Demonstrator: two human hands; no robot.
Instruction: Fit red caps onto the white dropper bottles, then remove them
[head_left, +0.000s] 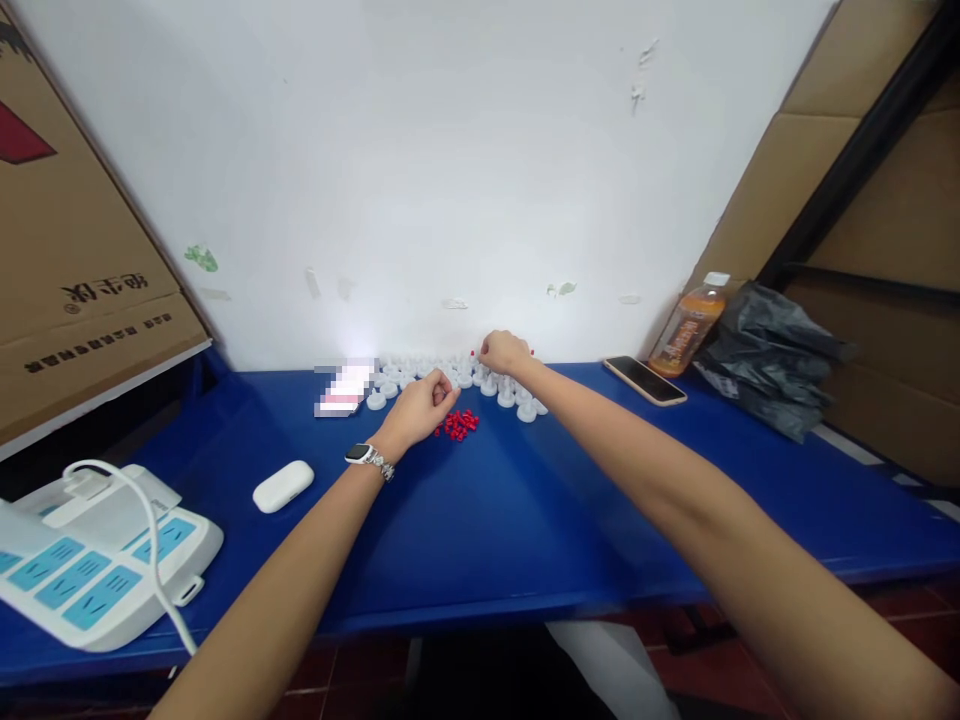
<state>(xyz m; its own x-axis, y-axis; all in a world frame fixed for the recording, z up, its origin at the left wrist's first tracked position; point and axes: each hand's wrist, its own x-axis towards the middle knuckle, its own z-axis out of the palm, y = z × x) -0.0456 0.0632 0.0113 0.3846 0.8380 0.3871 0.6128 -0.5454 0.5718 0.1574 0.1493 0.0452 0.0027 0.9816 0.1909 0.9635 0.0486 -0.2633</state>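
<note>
Several small red tips (pixel 459 426) lie in a loose pile on the blue table. Behind them, against the wall, stand rows of translucent white nozzle caps (pixel 526 411). My left hand (pixel 426 408), with a watch at the wrist, is beside the pile's upper left, thumb and fingers curled together; what they hold, if anything, is hidden. Over the caps at the back, my right hand (pixel 505 352) has its fingers pinched. A red tip shows right at its fingertips, and another peeks out to its right; whether the fingers grip one, I cannot make out.
A lit phone (pixel 346 388), partly blurred, is left of the caps, with a white earbud case (pixel 283 486) nearer me. A power strip (pixel 112 570) with a cable occupies the left. At right are a dark phone (pixel 645 380), a drink bottle (pixel 688 325) and a black plastic bag (pixel 772 355).
</note>
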